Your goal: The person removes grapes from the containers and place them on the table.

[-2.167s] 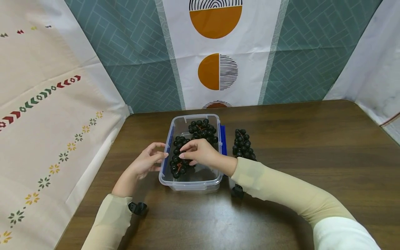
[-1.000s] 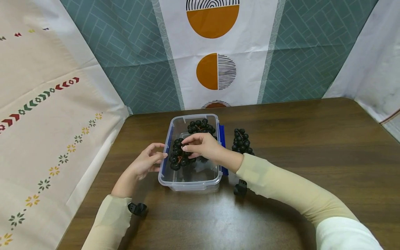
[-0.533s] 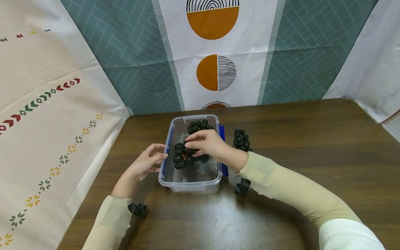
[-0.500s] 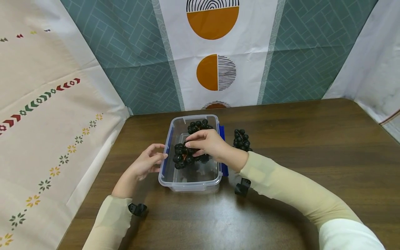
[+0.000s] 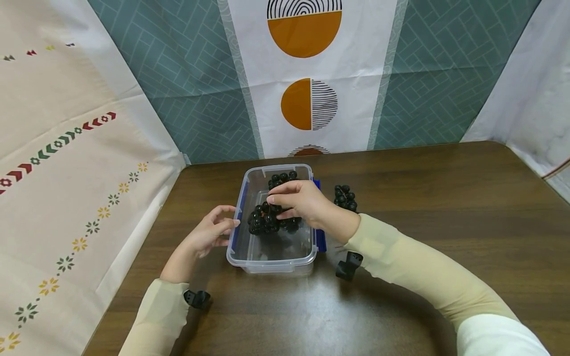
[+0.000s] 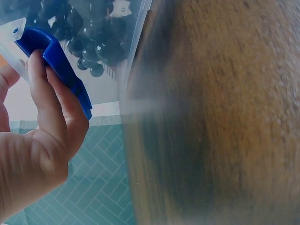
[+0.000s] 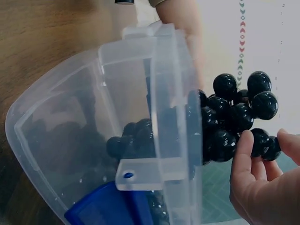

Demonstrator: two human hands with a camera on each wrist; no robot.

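Note:
My right hand (image 5: 300,201) pinches one end of a bunch of black grapes (image 5: 262,220) over the open clear plastic container (image 5: 276,263). In the right wrist view that bunch (image 7: 239,115) stands up above the container's rim, thumb and fingers at its lowest grapes. Farther back inside the container lies a second bunch (image 5: 278,179), partly hidden by my right hand. My left hand (image 5: 213,230) holds the container's left side. The left wrist view shows its fingers against the blue latch (image 6: 63,63), with grapes showing through the wall behind it.
Another black grape bunch (image 5: 344,195) lies on the brown wooden table (image 5: 445,207) right of the container, partly behind my right wrist. A blue latch (image 5: 319,240) juts from the container's right side. Patterned cloths (image 5: 200,74) hang behind and beside the table.
My right hand has drawn the grape bunch up, back and to the right from the container's left side. The bunch has turned more crosswise. My left hand stays in place.

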